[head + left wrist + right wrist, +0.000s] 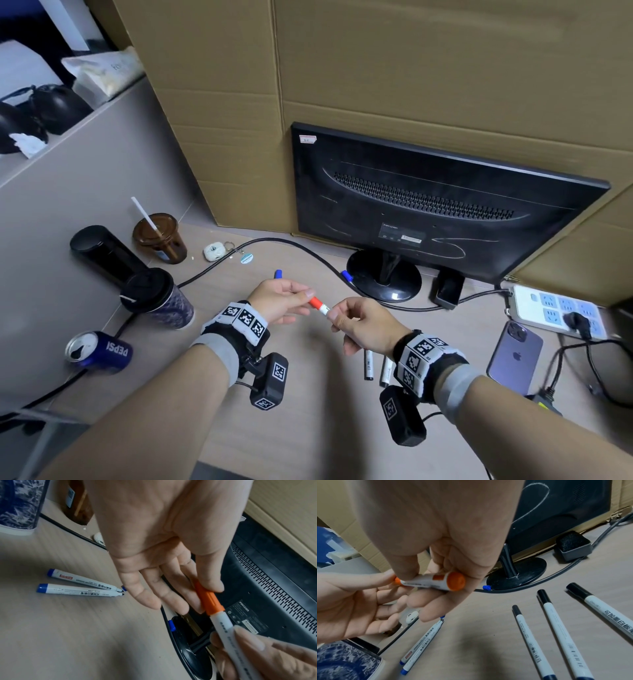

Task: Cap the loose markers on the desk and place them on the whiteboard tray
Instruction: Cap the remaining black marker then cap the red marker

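Left hand [279, 301] pinches the orange cap [208, 599]; right hand [363, 329] grips the marker barrel [223, 625] (cap seated on it). 2 uncapped blue markers [80, 585] lie near left on the desk [68, 642].

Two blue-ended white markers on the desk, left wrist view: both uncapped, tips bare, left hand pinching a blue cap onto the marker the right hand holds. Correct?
Not quite: the cap is orange, not blue, as the left wrist view shows. The left hand pinches it on the white marker held by the right hand. The two blue-ended white markers do lie uncapped on the desk.
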